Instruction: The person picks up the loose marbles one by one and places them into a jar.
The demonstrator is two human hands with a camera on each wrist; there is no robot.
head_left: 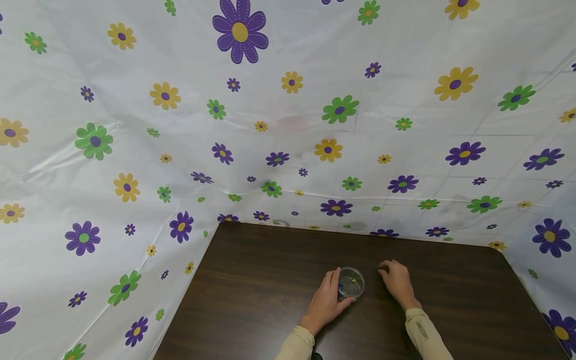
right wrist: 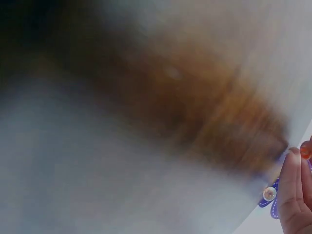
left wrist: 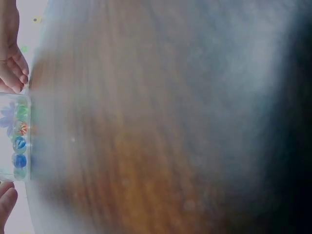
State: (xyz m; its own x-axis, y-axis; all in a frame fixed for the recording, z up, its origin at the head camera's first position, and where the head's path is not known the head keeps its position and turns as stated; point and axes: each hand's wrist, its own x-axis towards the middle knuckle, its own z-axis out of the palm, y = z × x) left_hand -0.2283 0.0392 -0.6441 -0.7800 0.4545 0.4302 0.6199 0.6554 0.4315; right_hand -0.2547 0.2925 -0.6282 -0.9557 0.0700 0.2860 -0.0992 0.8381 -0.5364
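My left hand point(head_left: 326, 300) grips the near left side of a round clear container point(head_left: 357, 296), thumb and fingers around its wall. Several glass marbles lie inside, among them a green marble point(left wrist: 22, 113), an orange-striped marble point(left wrist: 21, 128) and a blue marble point(left wrist: 19, 160). Just right of the container, low over the table, my right hand point(head_left: 398, 282) has its fingers bent. An orange marble point(right wrist: 305, 150) shows at the fingertips in the right wrist view, partly cut off by the frame edge. Beside that hand there is a pale marble point(right wrist: 269, 194).
The dark brown wooden table point(head_left: 252, 280) reaches back to a white flowered sheet point(head_left: 288, 110) hung behind and at the sides. A small black object point(head_left: 317, 356) sits near the left forearm at the bottom of the head view.
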